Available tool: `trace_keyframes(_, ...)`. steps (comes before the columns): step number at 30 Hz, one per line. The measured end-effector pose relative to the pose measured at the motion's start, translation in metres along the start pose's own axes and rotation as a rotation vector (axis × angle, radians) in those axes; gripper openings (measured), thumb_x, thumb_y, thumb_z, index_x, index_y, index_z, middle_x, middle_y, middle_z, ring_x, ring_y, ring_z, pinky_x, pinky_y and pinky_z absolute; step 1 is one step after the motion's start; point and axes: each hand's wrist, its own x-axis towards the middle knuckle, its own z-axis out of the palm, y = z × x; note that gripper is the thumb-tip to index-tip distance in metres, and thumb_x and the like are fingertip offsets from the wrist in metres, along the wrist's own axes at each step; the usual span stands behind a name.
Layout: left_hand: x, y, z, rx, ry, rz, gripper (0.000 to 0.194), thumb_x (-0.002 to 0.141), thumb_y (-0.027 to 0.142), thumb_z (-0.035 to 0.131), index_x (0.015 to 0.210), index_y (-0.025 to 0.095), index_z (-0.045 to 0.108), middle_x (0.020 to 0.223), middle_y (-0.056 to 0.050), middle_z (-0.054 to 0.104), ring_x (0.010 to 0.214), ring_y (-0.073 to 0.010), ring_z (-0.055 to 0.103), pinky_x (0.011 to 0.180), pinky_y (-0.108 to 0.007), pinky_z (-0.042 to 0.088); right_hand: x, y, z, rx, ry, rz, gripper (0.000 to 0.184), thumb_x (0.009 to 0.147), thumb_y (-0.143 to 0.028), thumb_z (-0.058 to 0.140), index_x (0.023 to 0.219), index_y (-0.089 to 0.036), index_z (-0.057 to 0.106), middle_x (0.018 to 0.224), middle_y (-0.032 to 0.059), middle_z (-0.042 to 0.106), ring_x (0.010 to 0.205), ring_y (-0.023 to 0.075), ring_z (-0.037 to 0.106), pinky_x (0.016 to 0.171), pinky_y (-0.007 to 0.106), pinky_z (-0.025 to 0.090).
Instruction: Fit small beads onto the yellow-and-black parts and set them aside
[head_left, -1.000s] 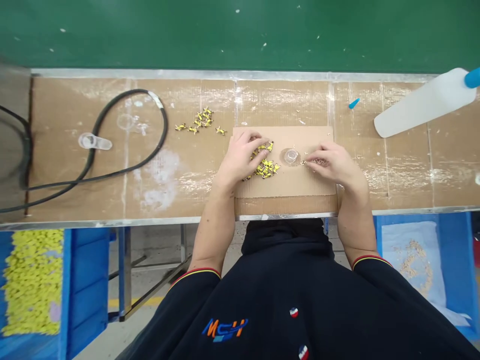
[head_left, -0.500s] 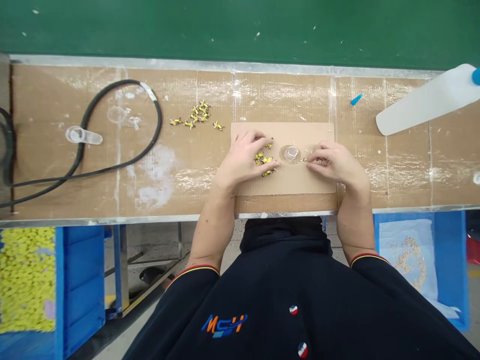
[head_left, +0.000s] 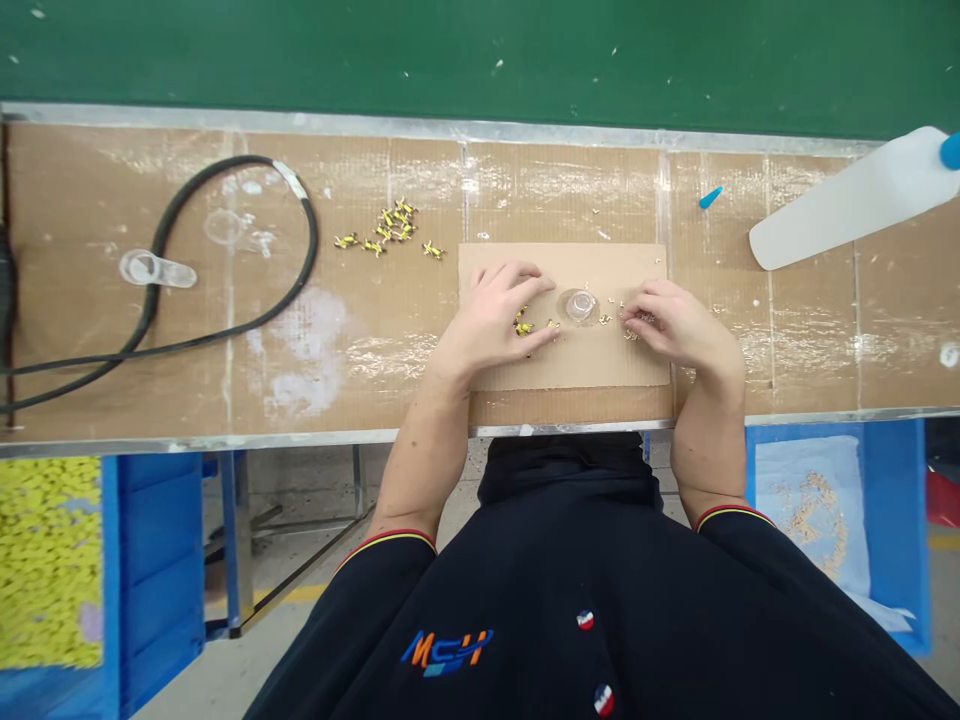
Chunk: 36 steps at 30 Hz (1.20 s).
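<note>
Overhead view down onto a cardboard-covered workbench [head_left: 360,390], with a green surface [head_left: 480,50] along the top of the frame and a person's black shirt [head_left: 525,610] filling the bottom centre.

At lower left, a blue bin [head_left: 112,560] holds a mass of yellow granules [head_left: 49,560]. At upper left on the bench lies a looped black cable [head_left: 311,240], and inside the loop is a clear plastic scoop [head_left: 154,268].

Just right of the cable, a loose group of yellow metal pieces [head_left: 394,230] lies on the bench. Centre frame is a cardboard sheet [head_left: 562,262]. On it, the left hand [head_left: 495,318] rests with curled fingers over a few small yellow parts [head_left: 523,327], the only ones on the sheet. Whether it holds any, I cannot tell.

Beside them stands a clear cup [head_left: 579,306]. Right of the cup, the right hand [head_left: 675,325] has its fingertips [head_left: 634,318] drawn close together over a small patch of pale bits [head_left: 607,320]; whether they pinch one is also unclear.

Further right lie a small blue tip [head_left: 709,197] and a white plastic scraper [head_left: 847,200]. At lower right, a blue bin [head_left: 892,520] holds paper [head_left: 780,500] scattered with tan bits [head_left: 814,510].
</note>
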Motion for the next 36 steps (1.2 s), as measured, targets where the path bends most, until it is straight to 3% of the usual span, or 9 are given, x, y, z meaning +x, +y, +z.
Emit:
trace_keyframes(3,0.001,0.004,0.003,0.052,-0.05,0.025,0.055,0.091,0.05,0.068,0.136,0.019,0.063,0.147,-0.018,0.061,0.135,-0.0364,0.057,0.11,-0.052,0.038,-0.001,0.001,-0.002,0.029,0.051,-0.003,0.012,0.094,-0.019,0.056,0.086,-0.021,0.064,0.091,0.0097,0.067,0.091,0.0265,0.061,0.086,0.041,0.049)
trace_keyframes(7,0.001,0.002,0.002,0.054,-0.065,0.004,0.04,0.092,0.034,0.059,0.129,0.018,0.066,0.14,-0.016,0.065,0.13,-0.0345,0.06,0.106,-0.051,0.04,-0.002,-0.001,-0.004,0.072,0.061,-0.013,0.012,0.094,-0.016,0.052,0.088,-0.023,0.06,0.089,0.0073,0.066,0.089,0.0246,0.059,0.085,0.04,0.048)
trace_keyframes(13,-0.002,-0.003,-0.005,0.006,-0.079,0.017,0.044,0.086,0.016,0.051,0.126,0.018,0.068,0.131,-0.013,0.069,0.127,-0.0304,0.062,0.108,-0.048,0.04,-0.003,-0.001,-0.005,0.115,0.109,0.052,0.011,0.091,-0.015,0.053,0.087,-0.023,0.06,0.083,0.005,0.067,0.079,0.0214,0.061,0.077,0.036,0.048)
trace_keyframes(20,-0.003,-0.001,-0.011,-0.032,-0.16,0.085,0.056,0.087,0.045,0.069,0.137,0.021,0.065,0.144,-0.016,0.062,0.135,-0.0351,0.057,0.114,-0.054,0.036,-0.003,0.002,-0.006,0.082,0.157,0.05,0.015,0.094,-0.023,0.059,0.098,-0.022,0.074,0.097,0.0084,0.078,0.087,0.0234,0.07,0.081,0.039,0.055)
trace_keyframes(26,-0.002,-0.001,-0.009,0.01,-0.199,0.09,0.025,0.093,0.027,0.057,0.108,0.021,0.076,0.136,-0.013,0.067,0.13,-0.0321,0.059,0.108,-0.052,0.037,-0.003,-0.001,-0.009,0.073,0.138,0.033,0.017,0.095,-0.022,0.059,0.09,-0.023,0.075,0.092,0.0067,0.079,0.087,0.0227,0.072,0.08,0.037,0.056)
trace_keyframes(30,-0.001,-0.004,-0.009,-0.015,-0.166,0.036,0.027,0.094,0.027,0.057,0.114,0.021,0.074,0.13,-0.012,0.07,0.125,-0.0302,0.062,0.108,-0.05,0.038,-0.004,0.0,-0.009,0.089,0.155,0.044,0.016,0.091,-0.017,0.059,0.087,-0.022,0.073,0.087,0.005,0.079,0.079,0.0201,0.071,0.076,0.034,0.055)
trace_keyframes(36,-0.003,-0.009,-0.013,-0.027,-0.074,-0.033,0.034,0.094,0.039,0.063,0.121,0.019,0.071,0.133,-0.013,0.07,0.128,-0.0319,0.061,0.111,-0.05,0.039,-0.004,0.0,-0.006,0.137,0.246,0.081,0.01,0.09,-0.021,0.065,0.094,-0.022,0.074,0.088,0.0046,0.079,0.075,0.0186,0.07,0.074,0.034,0.056)
